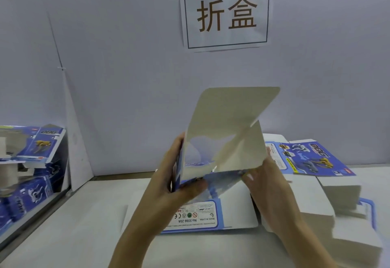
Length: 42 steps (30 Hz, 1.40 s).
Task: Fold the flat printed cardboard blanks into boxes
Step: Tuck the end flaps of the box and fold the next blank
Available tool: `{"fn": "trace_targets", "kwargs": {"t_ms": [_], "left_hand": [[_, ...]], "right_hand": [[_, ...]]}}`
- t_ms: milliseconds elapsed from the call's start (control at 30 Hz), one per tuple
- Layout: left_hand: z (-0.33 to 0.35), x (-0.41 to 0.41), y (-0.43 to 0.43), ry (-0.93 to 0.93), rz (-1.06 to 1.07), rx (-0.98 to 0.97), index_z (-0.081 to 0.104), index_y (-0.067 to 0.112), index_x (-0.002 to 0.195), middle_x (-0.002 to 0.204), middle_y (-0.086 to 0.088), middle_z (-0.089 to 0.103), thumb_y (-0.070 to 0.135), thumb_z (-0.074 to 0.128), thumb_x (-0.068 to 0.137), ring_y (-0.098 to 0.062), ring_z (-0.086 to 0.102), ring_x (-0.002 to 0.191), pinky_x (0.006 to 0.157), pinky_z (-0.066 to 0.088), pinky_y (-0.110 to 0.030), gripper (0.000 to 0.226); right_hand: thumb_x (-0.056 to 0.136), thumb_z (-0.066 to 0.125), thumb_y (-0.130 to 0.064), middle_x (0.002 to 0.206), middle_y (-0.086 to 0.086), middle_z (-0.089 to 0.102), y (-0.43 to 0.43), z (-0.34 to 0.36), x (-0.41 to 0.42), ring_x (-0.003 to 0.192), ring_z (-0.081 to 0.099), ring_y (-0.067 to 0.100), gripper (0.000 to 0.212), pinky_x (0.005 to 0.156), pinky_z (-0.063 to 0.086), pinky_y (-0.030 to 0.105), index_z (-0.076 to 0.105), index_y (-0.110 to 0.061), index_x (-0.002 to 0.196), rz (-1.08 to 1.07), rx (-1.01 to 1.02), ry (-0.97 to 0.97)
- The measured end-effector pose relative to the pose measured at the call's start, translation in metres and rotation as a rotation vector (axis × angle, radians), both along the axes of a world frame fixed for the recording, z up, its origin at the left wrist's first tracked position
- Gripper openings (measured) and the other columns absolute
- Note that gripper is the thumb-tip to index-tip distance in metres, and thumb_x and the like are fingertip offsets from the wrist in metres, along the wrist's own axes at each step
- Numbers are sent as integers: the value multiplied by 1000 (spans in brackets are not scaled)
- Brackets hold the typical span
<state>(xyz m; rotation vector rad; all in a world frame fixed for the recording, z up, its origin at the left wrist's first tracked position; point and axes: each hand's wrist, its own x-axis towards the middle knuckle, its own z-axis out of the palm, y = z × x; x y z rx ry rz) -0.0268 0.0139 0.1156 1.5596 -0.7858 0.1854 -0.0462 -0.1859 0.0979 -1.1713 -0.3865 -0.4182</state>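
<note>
the person holds one cardboard blank (pixel 223 141) up over the middle of the desk (pixel 84 221), partly folded, its plain grey inner side facing the camera and a tall flap standing above the rest. the left hand (pixel 179 174) grasps the blank's left edge, fingers behind and thumb wrapped across the lower front fold. the right hand (pixel 263 179) pinches the lower right corner, a fingertip showing against the blue printed panel. the bottom of the blank sits just above the desk; its printed base panel, bearing a label strip with marks and a number, lies near the surface below the hands.

right of the hands, a stack of flat blanks (pixel 316 193) rests on the desk, grey side edges visible, with one blue printed sheet showing a dog figure on top at the far end. at the left edge, several folded boxes (pixel 35 151) of the same blue print are piled together. on the pale wall behind, a paper sign (pixel 225 12) carries two large brown characters in a dark frame.
</note>
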Motion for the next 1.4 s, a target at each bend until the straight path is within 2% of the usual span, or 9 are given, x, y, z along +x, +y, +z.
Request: {"fn": "trace_targets", "kwargs": {"t_ms": [100, 167, 267, 333, 433, 567, 733, 1100, 1400], "left_hand": [[-3, -1, 3, 15, -9, 27, 49, 54, 128, 111, 18, 68, 39, 74, 65, -2, 64, 102, 75, 51, -11, 70], [-3, -5, 1, 65, -61, 32, 46, 36, 137, 113, 16, 69, 40, 74, 60, -2, 65, 103, 75, 51, -11, 81], [4, -15, -7, 272, -194, -126, 36, 16, 144, 133, 1, 61, 50, 78, 56, -12, 64, 110, 85, 54, -22, 104], [21, -26, -16, 354, -194, -188, 49, 22, 130, 121, 0, 67, 71, 61, 71, -11, 68, 103, 85, 55, -21, 77], [29, -34, -21, 269, -180, -230, 54, 15, 98, 82, 9, 55, 8, 33, 103, 13, 59, 54, 60, 44, -5, 22], [29, -31, -26, 280, -139, -124, 47, 5, 131, 113, -12, 56, 5, 61, 65, -4, 61, 89, 71, 43, -18, 68], [6, -24, -29, 211, 59, -82, 50, 34, 114, 91, 12, 69, 10, 59, 75, -5, 70, 78, 57, 51, -15, 47], [1, -19, -26, 179, 169, 26, 47, 42, 108, 85, 31, 65, -8, 40, 91, 8, 66, 72, 51, 51, -15, 53], [6, -20, -27, 142, 191, -174, 53, 24, 117, 93, 10, 68, -13, 46, 85, -6, 69, 79, 51, 49, -15, 49]], "right_hand": [[95, 49, -34, 122, 0, 64, -1, 3, -2, 117, 56, 21, 33, 101, 46, 39, 60, -23, 124, -52, -10, 29], [79, 60, -58, 109, 5, 66, 2, 5, -4, 106, 60, 23, 56, 86, 53, 29, 62, -18, 118, -8, 103, 65], [79, 54, -53, 101, 11, 62, 4, 5, -6, 92, 61, 24, 55, 70, 56, 26, 61, -12, 114, 37, 230, 88], [82, 56, -48, 100, 12, 63, 3, 5, -8, 88, 64, 22, 51, 68, 57, 27, 62, -10, 115, 76, 242, 85], [79, 58, -43, 94, 8, 70, 3, 8, -9, 84, 68, 19, 49, 65, 56, 26, 63, -11, 117, 104, 196, 50], [66, 74, -38, 87, 5, 70, 3, 12, -7, 74, 68, 16, 44, 60, 53, 22, 68, -16, 103, 110, 165, -5], [66, 48, -3, 89, 3, 70, -1, -1, -8, 75, 68, 13, 48, 59, 52, 21, 56, -18, 111, 67, -20, 26], [62, 45, -2, 88, 2, 69, -2, 5, -11, 73, 67, 11, 53, 54, 51, 20, 64, -29, 103, -32, -111, 43], [67, 49, -4, 89, -1, 72, 6, 7, -13, 78, 67, 15, 47, 61, 52, 23, 67, -37, 95, -106, -191, -22]]}}
